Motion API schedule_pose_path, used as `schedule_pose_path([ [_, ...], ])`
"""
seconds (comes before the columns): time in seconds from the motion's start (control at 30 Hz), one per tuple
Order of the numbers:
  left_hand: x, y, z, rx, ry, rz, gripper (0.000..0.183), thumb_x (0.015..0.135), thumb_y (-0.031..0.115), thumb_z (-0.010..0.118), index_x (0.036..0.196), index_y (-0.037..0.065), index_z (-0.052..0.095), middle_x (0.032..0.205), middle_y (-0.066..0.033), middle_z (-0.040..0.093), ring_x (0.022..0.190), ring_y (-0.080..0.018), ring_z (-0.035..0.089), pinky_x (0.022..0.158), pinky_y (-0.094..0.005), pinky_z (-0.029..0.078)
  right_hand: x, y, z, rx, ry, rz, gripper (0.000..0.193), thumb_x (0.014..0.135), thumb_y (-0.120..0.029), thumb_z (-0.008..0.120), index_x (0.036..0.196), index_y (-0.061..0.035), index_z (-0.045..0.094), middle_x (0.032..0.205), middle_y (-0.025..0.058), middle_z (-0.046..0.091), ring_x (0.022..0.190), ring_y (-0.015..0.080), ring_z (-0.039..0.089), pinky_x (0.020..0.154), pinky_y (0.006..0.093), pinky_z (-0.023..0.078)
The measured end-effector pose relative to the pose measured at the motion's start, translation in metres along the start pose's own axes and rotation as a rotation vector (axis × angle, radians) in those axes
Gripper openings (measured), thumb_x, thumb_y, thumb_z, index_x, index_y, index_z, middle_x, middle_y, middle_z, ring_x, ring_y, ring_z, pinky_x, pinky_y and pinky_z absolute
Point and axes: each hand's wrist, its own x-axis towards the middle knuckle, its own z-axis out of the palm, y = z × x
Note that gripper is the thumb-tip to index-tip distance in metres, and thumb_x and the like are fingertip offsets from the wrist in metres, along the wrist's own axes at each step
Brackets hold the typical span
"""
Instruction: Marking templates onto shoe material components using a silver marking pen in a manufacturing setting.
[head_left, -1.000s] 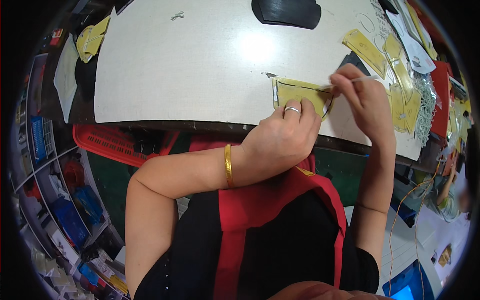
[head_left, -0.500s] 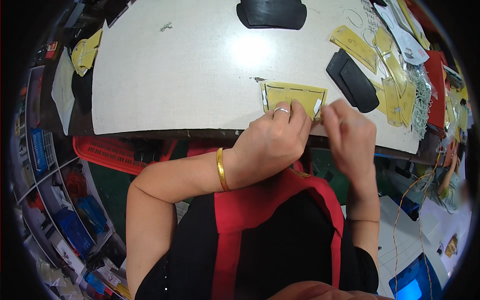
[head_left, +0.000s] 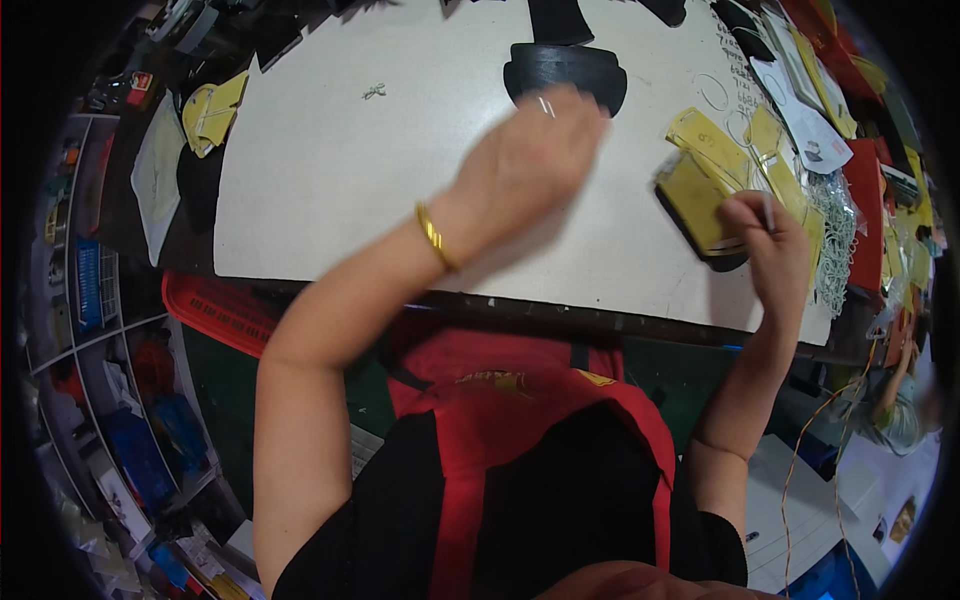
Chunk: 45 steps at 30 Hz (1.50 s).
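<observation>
My right hand [head_left: 772, 245] pinches the edge of a flat yellow template [head_left: 700, 198] at the right of the table. A thin pale stick-like item [head_left: 768, 208] shows between its fingers, too small to name. The template covers most of a dark flat piece [head_left: 680, 225], whose edge shows beneath it. My left hand [head_left: 530, 165], with a ring and a gold bangle, reaches over the near edge of a stack of black flat pieces [head_left: 565, 68]. Its fingertips are smeared by motion, so whether they touch the stack cannot be told.
More yellow templates [head_left: 708, 138] lie at the right, beside a heap of pale green string or elastic [head_left: 833, 255]. Yellow pieces [head_left: 212, 115] rest at the far left. A red plastic basket [head_left: 215, 310] stands below the table's left front edge. A small string knot [head_left: 374, 92] lies on the tabletop.
The yellow template has gone from the table's front edge to the right, over the dark piece, in my right hand. My left hand has left it and moved forward to the black stack.
</observation>
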Motion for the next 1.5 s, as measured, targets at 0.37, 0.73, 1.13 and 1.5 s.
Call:
schedule_pose_path([
  [0.37,-0.011,-0.025,-0.022,-0.095,-0.389,-0.111,0.022,0.079,0.007,0.067,0.1,0.006,0.066,0.085,-0.0063,0.065,0.079,-0.0246,0.066,0.064,-0.0341,0.055,-0.009,0.012,-0.007,0.131,0.25,-0.121,0.018,0.099,-0.017,0.062,0.105,-0.0009,0.068,0.085,-0.0022,0.062,0.079,0.0051,0.055,0.072,0.0212,0.045],
  [0.73,-0.037,0.067,-0.07,-0.38,-0.272,-0.241,0.024,0.072,0.006,0.072,0.095,0.002,0.067,0.093,-0.0092,0.066,0.089,-0.0277,0.068,0.071,-0.0345,0.058,0.005,-0.025,0.061,0.066,-0.344,-0.231,0.018,0.094,-0.018,0.067,0.097,0.0,0.07,0.077,0.0011,0.064,0.073,0.0082,0.057,0.069,0.0246,0.047],
  [1.13,-0.034,0.083,-0.068,-0.286,-0.415,-0.365,0.028,0.074,0.007,0.067,0.102,0.002,0.068,0.099,-0.0087,0.066,0.089,-0.0251,0.066,0.071,-0.032,0.057,0.005,-0.037,0.074,-0.293,-0.311,-0.355,0.026,0.089,-0.031,0.07,0.1,-0.0068,0.072,0.073,0.0127,0.069,0.066,0.0264,0.068,0.063,0.0321,0.051],
  [1.5,-0.014,0.084,-0.067,-0.127,-0.548,-0.257,0.035,0.073,0.009,0.066,0.108,0.008,0.069,0.086,-0.004,0.056,0.075,-0.0211,0.057,0.06,-0.0286,0.052,0.002,-0.016,0.06,-0.129,-0.213,-0.29,0.029,0.083,-0.027,0.076,0.103,-0.0074,0.069,0.077,0.0084,0.072,0.069,0.0212,0.069,0.065,0.0309,0.052],
])
